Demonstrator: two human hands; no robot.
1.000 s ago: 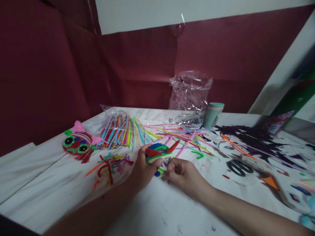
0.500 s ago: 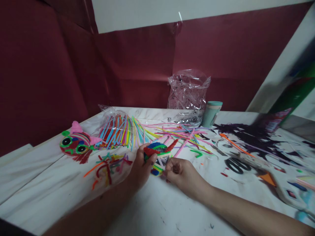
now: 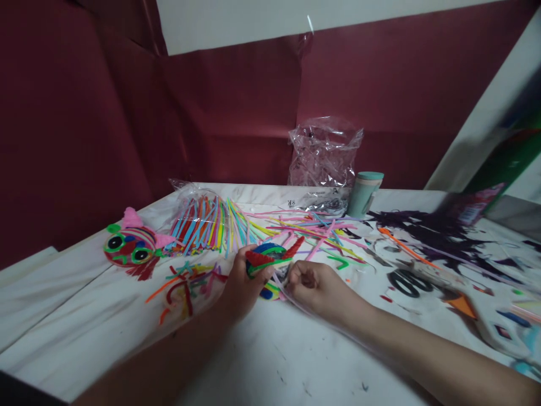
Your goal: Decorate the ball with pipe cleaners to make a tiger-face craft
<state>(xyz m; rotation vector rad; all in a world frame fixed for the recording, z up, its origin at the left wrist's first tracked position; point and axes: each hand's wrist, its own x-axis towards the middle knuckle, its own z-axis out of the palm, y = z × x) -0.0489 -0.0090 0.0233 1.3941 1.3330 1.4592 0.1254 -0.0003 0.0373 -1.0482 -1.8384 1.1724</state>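
My left hand grips a small round craft piece by its left side, thumb across the front. The piece is covered in blue, green and yellow pipe cleaners, with two red pointed parts sticking out on top. At its right edge, my right hand is closed in a pinch on a pale lilac pipe cleaner lying against the front. The exact fingertip contact is partly hidden. To the left lies a finished-looking round fish-like face with two googly eyes and pink pieces.
Cut pipe cleaner scraps lie left of my hands. Behind are a bag of pipe cleaners, loose pink ones, a clear plastic bag and a green canister. Right are black-handled scissors, a glue gun and dark purple shreds.
The craft piece has tilted slightly in my left hand, its right red point now standing more upright. My right hand has risen a little and stays at the piece's right edge.
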